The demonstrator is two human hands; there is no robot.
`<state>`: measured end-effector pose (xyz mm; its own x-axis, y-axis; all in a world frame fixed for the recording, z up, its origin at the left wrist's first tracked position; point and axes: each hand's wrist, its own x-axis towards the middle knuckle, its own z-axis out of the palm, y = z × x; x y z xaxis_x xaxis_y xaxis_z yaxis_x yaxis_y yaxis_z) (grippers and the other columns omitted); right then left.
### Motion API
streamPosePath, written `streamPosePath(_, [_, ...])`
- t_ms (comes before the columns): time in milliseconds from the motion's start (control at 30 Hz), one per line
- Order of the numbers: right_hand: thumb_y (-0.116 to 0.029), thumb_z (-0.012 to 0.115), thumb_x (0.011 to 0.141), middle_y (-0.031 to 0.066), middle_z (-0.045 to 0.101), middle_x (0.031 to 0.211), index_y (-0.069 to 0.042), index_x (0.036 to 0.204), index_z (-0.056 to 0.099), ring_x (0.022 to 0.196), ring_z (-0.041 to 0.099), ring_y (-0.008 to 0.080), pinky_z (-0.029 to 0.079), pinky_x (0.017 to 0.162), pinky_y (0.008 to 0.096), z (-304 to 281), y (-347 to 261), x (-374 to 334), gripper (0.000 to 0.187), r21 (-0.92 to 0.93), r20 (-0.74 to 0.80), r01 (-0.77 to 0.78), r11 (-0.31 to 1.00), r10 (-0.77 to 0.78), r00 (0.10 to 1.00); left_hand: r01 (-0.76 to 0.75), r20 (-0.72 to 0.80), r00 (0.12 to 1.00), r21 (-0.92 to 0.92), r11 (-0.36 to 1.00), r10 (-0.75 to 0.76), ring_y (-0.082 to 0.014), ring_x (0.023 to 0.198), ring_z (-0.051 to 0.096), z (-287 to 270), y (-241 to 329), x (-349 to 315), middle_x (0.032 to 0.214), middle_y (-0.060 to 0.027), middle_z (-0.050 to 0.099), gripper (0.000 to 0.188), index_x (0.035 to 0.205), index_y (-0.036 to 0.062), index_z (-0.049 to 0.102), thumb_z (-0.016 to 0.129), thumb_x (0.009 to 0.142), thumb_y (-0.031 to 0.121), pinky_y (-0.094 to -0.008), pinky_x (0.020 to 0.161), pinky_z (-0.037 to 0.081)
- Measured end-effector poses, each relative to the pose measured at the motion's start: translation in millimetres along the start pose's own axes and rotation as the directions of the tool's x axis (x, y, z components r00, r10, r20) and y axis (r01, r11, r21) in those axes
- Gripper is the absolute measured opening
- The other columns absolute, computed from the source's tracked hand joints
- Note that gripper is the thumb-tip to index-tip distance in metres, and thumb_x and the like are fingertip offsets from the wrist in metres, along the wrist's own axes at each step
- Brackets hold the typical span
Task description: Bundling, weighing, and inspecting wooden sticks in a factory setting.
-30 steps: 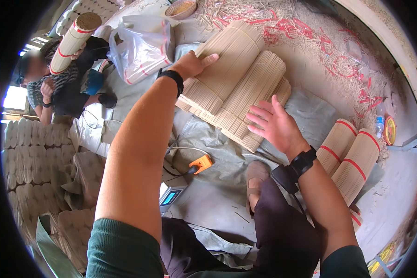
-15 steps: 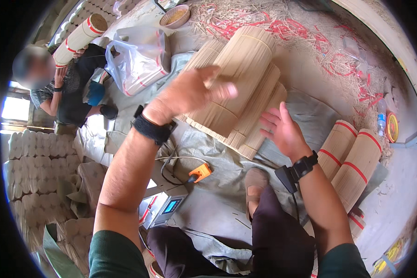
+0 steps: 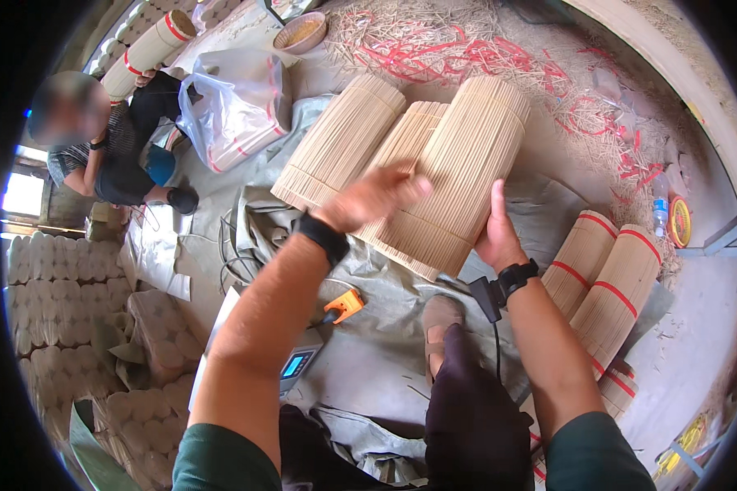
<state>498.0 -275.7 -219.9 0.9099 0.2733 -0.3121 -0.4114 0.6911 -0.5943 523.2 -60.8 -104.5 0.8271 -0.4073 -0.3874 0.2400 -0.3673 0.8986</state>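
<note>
Both hands working for me, right hand (image 3: 496,233) gripping the big stick bundle (image 3: 458,176), left hand (image 3: 373,196) spread over it, clear plastic bag (image 3: 233,106) holding sticks, shallow bowl (image 3: 300,31) filled with tan stuff.

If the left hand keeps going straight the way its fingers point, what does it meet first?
Most likely the stick bundle that the right hand steadies. The left hand, blurred, points up and right at it and seems to be on or just above it; depth is unclear.

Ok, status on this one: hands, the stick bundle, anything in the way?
Left hand open, blurred, over the stick bundle. Right hand grips its right side. Two more loose bundles alongside left; nothing blocking.
</note>
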Motion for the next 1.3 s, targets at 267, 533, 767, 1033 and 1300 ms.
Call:
streamPosePath(267, [-0.075, 0.034, 0.083, 0.0109, 0.046, 0.135, -0.006, 0.139, 0.034, 0.122, 0.047, 0.0232, 0.04, 0.101, 0.0384, 45.0, -14.0, -74.6, 0.088, -0.03, 0.108, -0.056, 0.998, 0.059, 0.992, -0.127, -0.17, 0.956, 0.498, 0.858, 0.24, -0.0259, 0.111, 0.055, 46.1, 50.9, -99.3, 0.122, -0.0209, 0.055, 0.08, 0.134, -0.007, 0.039, 0.077, 0.076, 0.032, -0.035, 0.095, 0.044])
streamPosePath(533, [-0.07, 0.026, 0.088, 0.0069, 0.058, 0.12, -0.007, 0.131, 0.045, 0.106, 0.056, 0.017, 0.047, 0.09, 0.0317, 162.8, -69.5, -161.4, 0.079, -0.256, 0.357, -0.038, 0.966, 0.131, 0.925, -0.498, -0.539, 0.827, -0.571, 0.653, 0.159, -0.0197, 0.109, 0.053, 32.3, 72.5, -221.8, 0.12, -0.0113, 0.056, 0.07, 0.132, 0.003, 0.042, 0.054, 0.088, 0.056, -0.0367, 0.097, 0.039])
streamPosePath(767, [-0.055, 0.027, 0.097, 0.007, 0.052, 0.129, -0.001, 0.134, 0.042, 0.118, 0.047, 0.0144, 0.036, 0.101, 0.0285, 249.4, -75.5, -245.0, 0.067, -0.619, 0.492, -0.038, 0.784, 0.425, 0.76, -0.132, -0.272, 0.743, -0.955, -0.265, 0.611, -0.0258, 0.116, 0.053, 81.1, 43.2, -291.7, 0.131, -0.0102, 0.052, 0.091, 0.135, 0.0075, 0.043, 0.046, 0.075, 0.076, -0.0435, 0.095, 0.045])
streamPosePath(1033, [-0.062, 0.033, 0.092, 0.0159, 0.038, 0.14, 0.006, 0.141, 0.025, 0.132, 0.032, 0.024, 0.023, 0.11, 0.0328, 318.6, -35.9, -290.2, 0.084, -0.701, 0.709, 0.642, 0.312, 0.204, 0.675, -0.269, -0.413, 0.785, -0.899, -0.345, 0.462, -0.0279, 0.116, 0.053, 117.7, -16.8, -383.8, 0.133, -0.0132, 0.05, 0.093, 0.138, 0.0081, 0.04, 0.046, 0.074, 0.076, -0.0457, 0.095, 0.046])
streamPosePath(1300, [-0.077, 0.037, 0.079, 0.0246, 0.019, 0.149, 0.004, 0.143, 0.021, 0.141, 0.012, 0.0348, 0.006, 0.113, 0.0492, 367.1, 36.6, -339.1, 0.105, 0.049, 0.823, 0.964, -0.26, 0.558, 0.109, -0.69, -0.66, 0.692, -0.724, -0.003, 0.292, -0.032, 0.13, 0.039, 132.7, -27.1, -446.1, 0.146, -0.0136, 0.034, 0.093, 0.146, 0.0134, 0.025, 0.039, 0.078, 0.076, -0.0505, 0.106, 0.034])
